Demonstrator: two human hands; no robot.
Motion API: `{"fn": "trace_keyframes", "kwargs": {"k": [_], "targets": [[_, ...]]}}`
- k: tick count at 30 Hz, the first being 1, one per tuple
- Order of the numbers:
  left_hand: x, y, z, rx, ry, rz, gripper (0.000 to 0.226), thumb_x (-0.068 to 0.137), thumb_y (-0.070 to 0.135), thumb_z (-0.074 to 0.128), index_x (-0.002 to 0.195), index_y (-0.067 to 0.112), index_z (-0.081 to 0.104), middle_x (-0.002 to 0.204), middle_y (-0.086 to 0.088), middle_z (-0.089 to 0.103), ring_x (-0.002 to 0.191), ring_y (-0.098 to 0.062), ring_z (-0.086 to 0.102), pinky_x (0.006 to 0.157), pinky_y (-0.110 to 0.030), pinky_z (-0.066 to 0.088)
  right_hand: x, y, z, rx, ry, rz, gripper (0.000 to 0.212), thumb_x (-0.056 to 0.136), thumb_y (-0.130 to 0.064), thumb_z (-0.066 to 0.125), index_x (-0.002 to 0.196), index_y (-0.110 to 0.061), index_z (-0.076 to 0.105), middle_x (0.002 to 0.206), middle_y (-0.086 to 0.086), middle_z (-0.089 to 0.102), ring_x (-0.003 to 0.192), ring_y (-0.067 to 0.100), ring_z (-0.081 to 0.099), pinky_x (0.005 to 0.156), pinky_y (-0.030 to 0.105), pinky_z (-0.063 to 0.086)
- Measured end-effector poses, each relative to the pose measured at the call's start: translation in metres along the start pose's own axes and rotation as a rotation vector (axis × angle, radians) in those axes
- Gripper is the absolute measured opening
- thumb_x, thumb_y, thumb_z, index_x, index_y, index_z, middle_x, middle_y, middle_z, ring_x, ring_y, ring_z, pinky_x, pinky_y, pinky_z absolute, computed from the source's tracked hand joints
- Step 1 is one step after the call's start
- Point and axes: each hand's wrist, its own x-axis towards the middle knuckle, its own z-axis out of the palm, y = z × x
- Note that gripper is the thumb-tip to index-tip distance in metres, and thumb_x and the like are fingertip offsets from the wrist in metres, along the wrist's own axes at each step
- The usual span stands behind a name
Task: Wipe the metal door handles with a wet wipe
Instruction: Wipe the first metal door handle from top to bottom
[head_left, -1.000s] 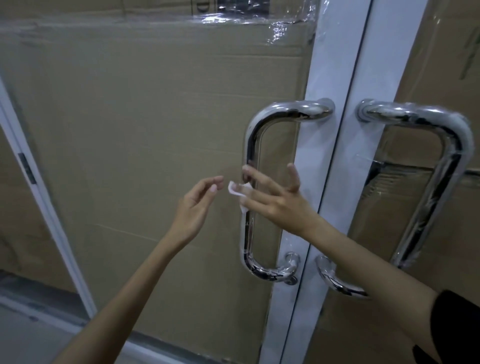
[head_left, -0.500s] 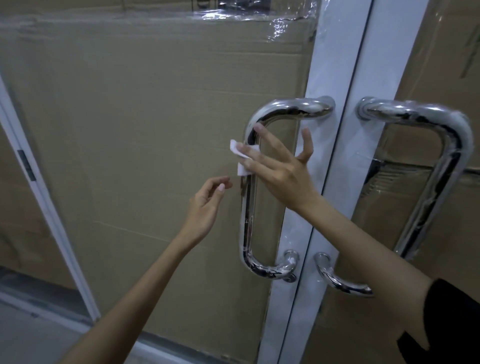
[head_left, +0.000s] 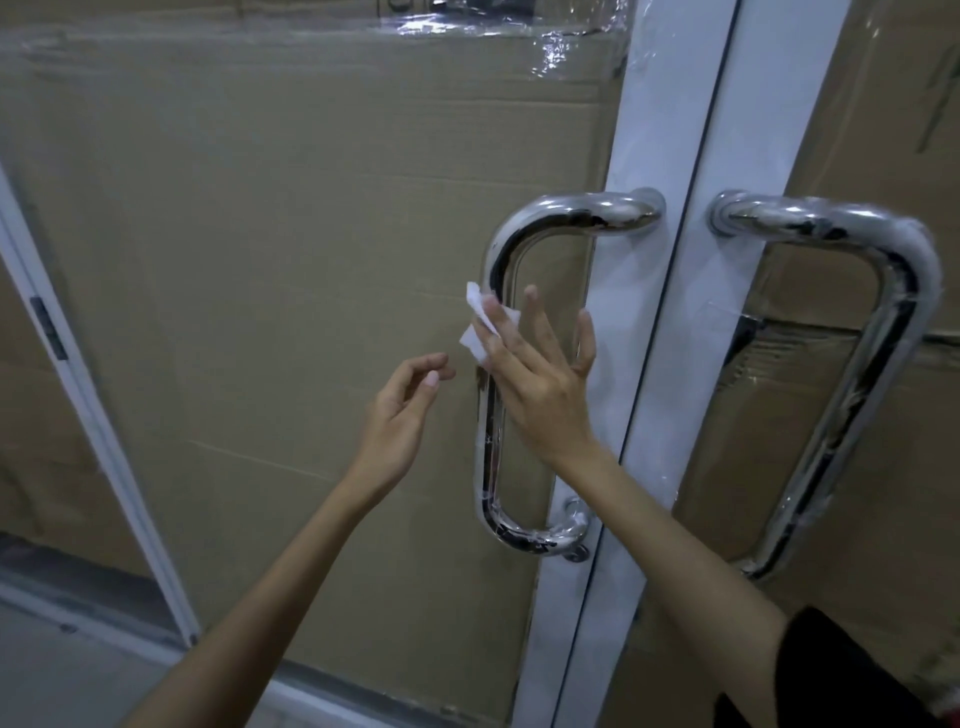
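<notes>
Under the right hand's fingers (head_left: 501, 332), wet wipe (head_left: 475, 327) presses left handle (head_left: 491, 415).

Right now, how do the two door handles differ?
The left handle has the right hand pressing a wipe against its upright bar; the right handle is untouched. The left handle looks bare and mirror-bright; the right handle seems to wear clear film around its upper bend. Both are chrome D-shaped pulls on white frames.
</notes>
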Motion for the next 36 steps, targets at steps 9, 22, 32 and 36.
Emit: {"fn": "trace_keyframes", "kwargs": {"k": [9, 22, 32, 36], "targets": [[-0.006, 0.009, 0.003, -0.014, 0.004, -0.021, 0.025, 0.093, 0.002, 0.052, 0.115, 0.012, 0.056, 0.107, 0.000, 0.065, 0.097, 0.007, 0.060, 0.087, -0.011, 0.045, -0.010, -0.068, -0.026, 1.132, -0.040, 1.425, 0.030, 0.094, -0.031, 0.056, 0.118, -0.016, 0.067, 0.108, -0.006, 0.069, 0.100, 0.001, 0.061, 0.096, 0.028, 0.049], [-0.009, 0.018, 0.016, -0.033, 0.031, -0.095, 0.027, 0.095, 0.004, 0.048, 0.122, 0.004, 0.054, 0.109, -0.002, 0.065, 0.090, 0.012, 0.061, 0.078, -0.005, 0.044, 0.001, -0.026, -0.026, 1.392, -0.532, 1.425, 0.037, 0.099, -0.035, 0.042, 0.099, -0.018, 0.074, 0.106, -0.005, 0.073, 0.102, 0.002, 0.064, 0.078, 0.015, 0.047], [-0.024, 0.007, 0.009, -0.010, 0.081, -0.181, 0.026, 0.096, 0.006, 0.048, 0.120, 0.008, 0.056, 0.102, 0.005, 0.065, 0.097, -0.001, 0.058, 0.073, -0.001, 0.042, -0.013, -0.058, -0.035, 1.141, -0.180, 1.352, 0.038, 0.095, -0.027, 0.056, 0.131, -0.018, 0.056, 0.126, -0.007, 0.062, 0.112, -0.003, 0.056, 0.093, 0.015, 0.046], [-0.024, 0.006, 0.011, -0.027, 0.082, -0.188, 0.026, 0.096, 0.005, 0.048, 0.121, 0.007, 0.056, 0.105, 0.002, 0.064, 0.090, 0.008, 0.061, 0.073, -0.002, 0.043, -0.033, -0.077, -0.026, 0.758, -0.219, 1.120, 0.049, 0.094, -0.039, 0.054, 0.140, -0.030, 0.042, 0.125, 0.005, 0.064, 0.115, 0.008, 0.057, 0.103, 0.033, 0.042]]}}
